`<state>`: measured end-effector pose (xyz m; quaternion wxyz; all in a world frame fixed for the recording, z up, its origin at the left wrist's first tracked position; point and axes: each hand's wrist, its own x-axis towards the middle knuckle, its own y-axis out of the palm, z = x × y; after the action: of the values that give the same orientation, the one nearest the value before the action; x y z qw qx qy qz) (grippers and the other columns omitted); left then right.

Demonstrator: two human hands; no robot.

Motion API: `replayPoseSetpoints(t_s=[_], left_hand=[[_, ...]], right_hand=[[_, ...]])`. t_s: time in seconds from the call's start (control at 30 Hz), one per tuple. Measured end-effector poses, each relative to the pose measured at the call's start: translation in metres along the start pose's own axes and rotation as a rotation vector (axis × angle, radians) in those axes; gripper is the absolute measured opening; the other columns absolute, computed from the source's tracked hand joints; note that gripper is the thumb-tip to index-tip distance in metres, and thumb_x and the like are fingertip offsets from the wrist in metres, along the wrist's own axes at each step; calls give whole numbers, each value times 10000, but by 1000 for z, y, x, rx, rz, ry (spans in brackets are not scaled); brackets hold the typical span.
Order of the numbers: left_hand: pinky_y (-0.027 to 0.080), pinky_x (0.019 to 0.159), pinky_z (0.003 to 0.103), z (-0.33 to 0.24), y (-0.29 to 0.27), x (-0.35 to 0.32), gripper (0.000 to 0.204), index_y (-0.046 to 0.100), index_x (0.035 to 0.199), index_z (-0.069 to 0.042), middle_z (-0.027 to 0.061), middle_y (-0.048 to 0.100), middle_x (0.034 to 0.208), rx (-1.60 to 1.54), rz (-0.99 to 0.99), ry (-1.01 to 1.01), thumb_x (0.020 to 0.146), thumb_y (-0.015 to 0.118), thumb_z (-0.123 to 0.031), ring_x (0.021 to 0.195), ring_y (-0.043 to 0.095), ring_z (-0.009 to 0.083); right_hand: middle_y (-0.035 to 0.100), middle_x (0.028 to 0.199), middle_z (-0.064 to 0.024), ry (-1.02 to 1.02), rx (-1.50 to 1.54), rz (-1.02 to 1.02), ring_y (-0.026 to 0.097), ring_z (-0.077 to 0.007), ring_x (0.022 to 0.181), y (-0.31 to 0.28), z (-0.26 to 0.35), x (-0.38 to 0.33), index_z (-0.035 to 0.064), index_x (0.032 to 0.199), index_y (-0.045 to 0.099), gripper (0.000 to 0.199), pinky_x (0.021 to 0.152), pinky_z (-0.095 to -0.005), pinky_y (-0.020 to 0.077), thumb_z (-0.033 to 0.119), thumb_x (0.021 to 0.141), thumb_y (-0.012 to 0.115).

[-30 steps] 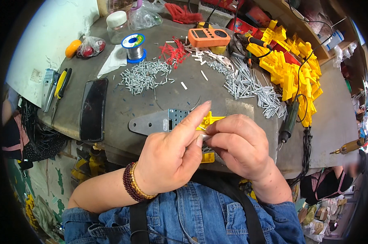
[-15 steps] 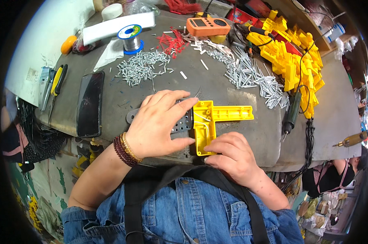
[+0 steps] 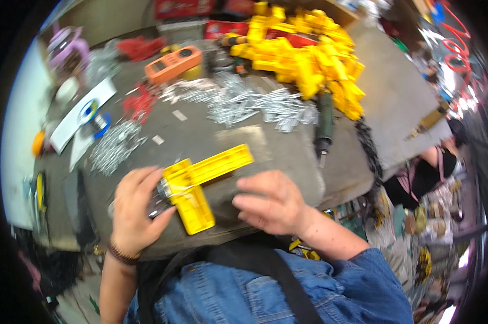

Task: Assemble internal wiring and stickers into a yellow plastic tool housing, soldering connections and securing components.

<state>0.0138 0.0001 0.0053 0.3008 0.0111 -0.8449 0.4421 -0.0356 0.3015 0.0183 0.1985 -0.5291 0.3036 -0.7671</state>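
A yellow T-shaped plastic housing (image 3: 196,208) lies open side up on the worktable, with thin white wire inside it. My left hand (image 3: 139,208) is closed round the dark metal piece (image 3: 158,204) at the housing's left side, thumb and fingers on either side of it. To the right of the housing hovers my right hand (image 3: 271,202), blurred, fingers stretched loosely leftward and apart from it. Nothing shows between the right fingers.
Silver screws or pins (image 3: 287,110), short silver pieces (image 3: 117,146) and red pieces (image 3: 140,102) lie in heaps. Behind are an orange meter (image 3: 174,63), a solder spool (image 3: 95,120) and piled yellow housings (image 3: 309,59). A dark green electric screwdriver (image 3: 324,127) lies at right, with another person (image 3: 417,175) beyond.
The view has swung to the right, shifting the scene leftward. My right hand has let go of the yellow housing and moved away from it; the housing now looks tilted.
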Motion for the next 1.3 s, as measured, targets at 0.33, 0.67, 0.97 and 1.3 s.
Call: replayPoseSetpoints(t_s=[0.33,0.67,0.97,1.3], left_hand=[[381,1017,535,-14,-5,0,804,537,1300,-4,235,530,1327,37,12,76,831,601,-653,1192,521,431],[388,1010,557,-29,-23,6,758,625,1195,-30,246,501,1338,82,166,58,905,441,-705,1196,501,452],[433,953,507,-42,-47,1,626,654,1132,-30,211,588,1253,-57,275,42,872,565,-592,1114,561,415],[479,883,322,-132,61,89,687,256,1499,-24,168,559,1133,-1200,562,-205,960,633,-223,1006,572,196]], right_hand=[[647,1178,-201,1609,-1117,383,601,-358,1140,-251,-142,-168,22,1180,628,528,959,-466,484,444,863,645],[679,954,-245,1245,-1146,303,647,-440,919,-309,-190,-175,7,1038,568,323,805,-525,503,294,906,639],[626,760,-36,1357,686,-135,488,-62,476,-315,-157,-79,14,1385,497,456,424,-231,412,240,992,541],[400,659,57,556,1349,-420,341,-30,433,-129,-43,105,81,1224,548,290,404,-227,394,291,1074,416]])
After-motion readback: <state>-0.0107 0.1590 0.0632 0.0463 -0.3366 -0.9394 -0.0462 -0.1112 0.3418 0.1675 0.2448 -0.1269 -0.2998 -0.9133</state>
